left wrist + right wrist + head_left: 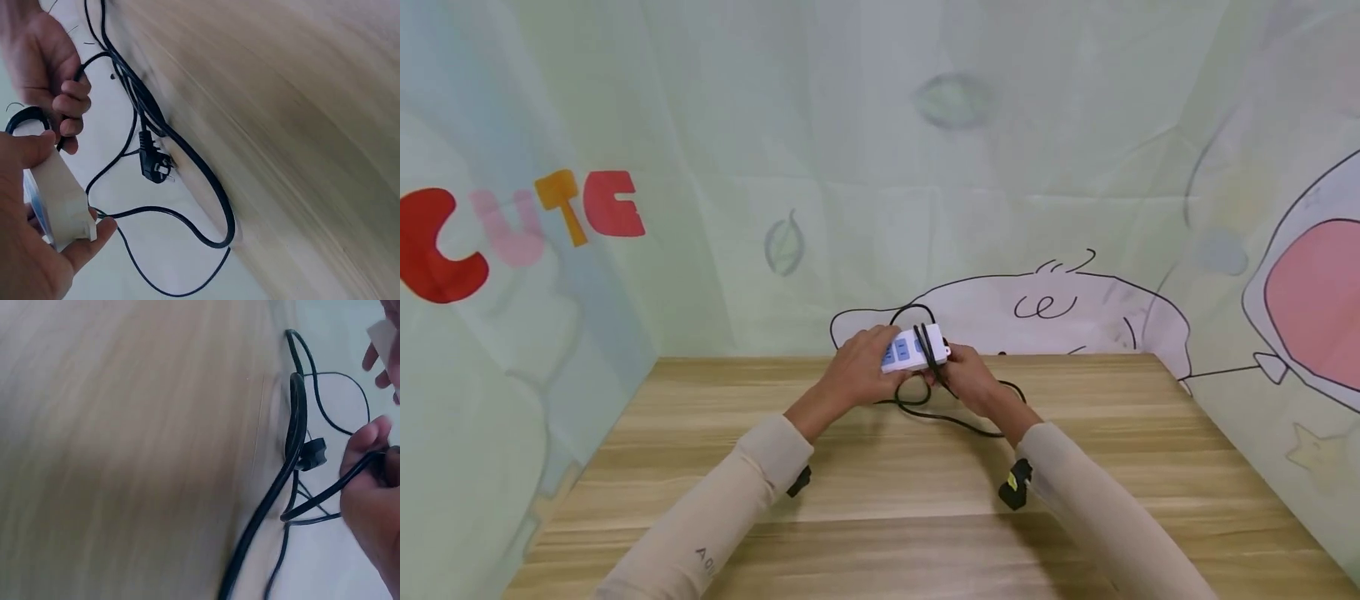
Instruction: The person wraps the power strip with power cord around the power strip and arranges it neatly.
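A white power strip [912, 360] with blue sockets is held up above the far part of the table, in the grip of my left hand [856, 368]. Turns of black cord [927, 346] cross the strip near its right end. Just beside that end, my right hand [973, 379] holds the cord with curled fingers, as the right wrist view shows too. Loose loops of the cord hang below both hands. In the left wrist view a black plug [153, 162] with metal prongs dangles among these loops.
A wood-grain table [880, 517] lies under both arms. Behind it hangs a pale green printed cloth [850, 125] with cartoon drawings, and more cloth flanks the table at both sides. Small black devices [1017, 485] sit under the wrists.
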Tool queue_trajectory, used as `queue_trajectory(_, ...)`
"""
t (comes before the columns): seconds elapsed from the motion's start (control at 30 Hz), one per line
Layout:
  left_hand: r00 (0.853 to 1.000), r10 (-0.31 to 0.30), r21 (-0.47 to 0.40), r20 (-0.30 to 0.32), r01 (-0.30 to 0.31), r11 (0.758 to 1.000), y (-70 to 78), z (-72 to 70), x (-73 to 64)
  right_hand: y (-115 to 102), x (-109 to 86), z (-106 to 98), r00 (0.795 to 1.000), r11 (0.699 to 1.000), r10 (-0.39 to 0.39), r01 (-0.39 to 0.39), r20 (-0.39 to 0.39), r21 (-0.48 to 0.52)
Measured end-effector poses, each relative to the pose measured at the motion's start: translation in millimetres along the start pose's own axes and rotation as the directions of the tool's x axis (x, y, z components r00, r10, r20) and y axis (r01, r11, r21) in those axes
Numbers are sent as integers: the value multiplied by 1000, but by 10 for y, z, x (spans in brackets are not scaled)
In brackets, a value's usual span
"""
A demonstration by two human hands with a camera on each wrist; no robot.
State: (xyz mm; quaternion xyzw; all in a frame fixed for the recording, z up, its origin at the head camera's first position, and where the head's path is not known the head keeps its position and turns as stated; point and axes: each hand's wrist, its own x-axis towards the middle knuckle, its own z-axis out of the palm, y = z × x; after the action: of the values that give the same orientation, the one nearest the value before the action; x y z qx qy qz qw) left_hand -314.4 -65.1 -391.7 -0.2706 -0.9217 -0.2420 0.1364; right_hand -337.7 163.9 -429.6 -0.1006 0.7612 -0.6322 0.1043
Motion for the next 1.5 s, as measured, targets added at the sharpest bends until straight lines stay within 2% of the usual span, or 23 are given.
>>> queue_trajectory(0.1,1000,-26,19,-17,26,999,-50,-6,32,-19,-46,32,1000,996,-10,12,26,-93)
queue_trajectory(0.17,998,-57,32,-23,57,998,-81,-8,54,-31,-70,55,999,979,-41,47,36,-200)
queue_trajectory(0.23,996,-84,49,-9,84,995,-102,-8,70,-44,-87,73,995,938,-95,102,38,-333)
queue_trajectory(0.37,993,-117,70,32,115,991,-101,12,94,-79,-108,77,983,829,-177,171,40,-533)
queue_trajectory(0.57,989,-142,87,33,139,986,-86,55,136,-180,-169,68,976,709,-197,209,96,-673)
queue_trajectory(0.67,988,-147,110,41,142,984,-66,57,148,-212,-197,64,975,678,-193,215,112,-703)
queue_trajectory(0.73,988,-146,128,47,139,982,-57,53,150,-219,-210,50,976,676,-183,212,117,-706)
queue_trajectory(0.93,988,-147,167,47,137,976,-39,43,154,-162,-195,-41,977,701,-163,212,137,-680)
queue_trajectory(1.03,989,-142,173,39,134,976,-34,43,156,-136,-193,-96,981,729,-146,196,131,-656)
queue_trajectory(1.27,991,-132,165,-9,131,978,-47,37,180,-125,-213,-211,982,820,-134,187,135,-541)
queue_trajectory(1.4,987,-158,190,-37,162,968,-95,16,176,-121,-222,-251,973,843,-177,227,146,-487)
queue_trajectory(1.5,985,-169,218,-37,174,960,-139,8,160,-113,-218,-271,966,846,-203,254,158,-469)
